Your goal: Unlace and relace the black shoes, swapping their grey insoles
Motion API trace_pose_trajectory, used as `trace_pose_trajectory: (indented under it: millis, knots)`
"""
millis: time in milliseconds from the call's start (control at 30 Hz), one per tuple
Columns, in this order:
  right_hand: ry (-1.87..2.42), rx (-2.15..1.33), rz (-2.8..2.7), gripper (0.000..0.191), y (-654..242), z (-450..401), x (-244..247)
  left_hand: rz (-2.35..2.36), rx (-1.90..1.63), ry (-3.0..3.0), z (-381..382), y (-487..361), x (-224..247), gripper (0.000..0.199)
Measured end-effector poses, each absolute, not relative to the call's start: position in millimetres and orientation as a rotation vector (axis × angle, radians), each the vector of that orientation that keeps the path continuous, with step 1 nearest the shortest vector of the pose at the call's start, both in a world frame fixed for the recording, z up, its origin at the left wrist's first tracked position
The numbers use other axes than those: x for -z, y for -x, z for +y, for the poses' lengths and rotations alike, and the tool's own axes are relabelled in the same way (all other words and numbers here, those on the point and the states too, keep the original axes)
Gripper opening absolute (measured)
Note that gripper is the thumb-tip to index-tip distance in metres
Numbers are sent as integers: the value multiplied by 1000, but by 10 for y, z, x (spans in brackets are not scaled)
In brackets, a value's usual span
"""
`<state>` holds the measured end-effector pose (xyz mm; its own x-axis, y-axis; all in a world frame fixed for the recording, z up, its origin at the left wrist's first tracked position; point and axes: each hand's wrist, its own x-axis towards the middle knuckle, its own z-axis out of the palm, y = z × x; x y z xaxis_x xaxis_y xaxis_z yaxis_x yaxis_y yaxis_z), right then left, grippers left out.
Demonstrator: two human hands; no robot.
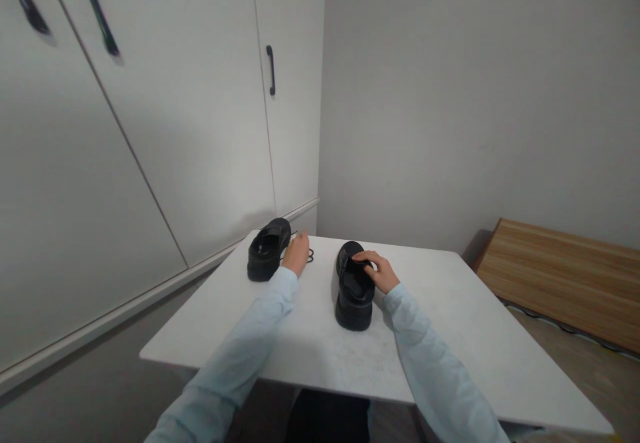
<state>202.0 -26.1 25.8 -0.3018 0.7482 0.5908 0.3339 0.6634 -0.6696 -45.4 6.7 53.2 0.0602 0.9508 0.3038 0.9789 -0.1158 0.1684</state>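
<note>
Two black shoes rest on a white table [310, 323], heels towards me. My left hand [297, 254] is closed beside the left shoe [263, 256], with thin black shoelace [311, 255] showing on both sides of its fingers. Most of that lace is hidden by the hand. My right hand [380, 272] reaches over the right shoe [354, 313] from its right side. Its fingers and thumb are closed on the upper edge near the tongue, at the front of the opening. Exactly what the fingertips pinch there is too dark to make out.
White cabinet doors [200, 96] with dark handles [271, 70] rise at the left, close to the table's far left edge. A grey wall [475, 96] stands behind. To the right of the table is a wood-grain board [565, 276].
</note>
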Motion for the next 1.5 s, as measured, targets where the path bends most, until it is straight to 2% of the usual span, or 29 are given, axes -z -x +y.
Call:
trace_pose_trajectory:
  millis: [133,300,733,833,967,1100,1233,1300,1400,1500]
  knots:
    - [863,-520,-1893,33,-2010,-270,-264,-2125,350,2179,52,505,-290,31]
    - [883,-507,-1942,35,-1992,-276,-284,-2143,220,2185,57,600,-222,32]
    - [946,-452,-2047,42,-1988,-292,-316,-2147,189,2084,70,570,-216,33]
    - [1002,-442,-2022,37,-1958,-333,-352,-2147,201,2062,62,559,-216,33]
    - [1175,-449,-1904,21,-1848,-315,-413,-2140,226,2028,33,531,-222,34]
    - [1347,-314,-1855,25,-1747,-200,-476,-2100,270,2015,2,537,-284,36]
    - [1444,-266,-1937,30,-1711,-78,-510,-1949,470,2082,33,614,-345,34]
    - [1435,-252,-1978,26,-1704,-40,-505,-1852,659,2169,82,659,-344,28]
    - [1400,-226,-2053,17,-1694,-22,-478,-1779,1083,2305,164,693,-319,19]
    - [1432,-179,-2124,24,-1682,-42,-460,-1782,1654,2373,205,661,-309,14]
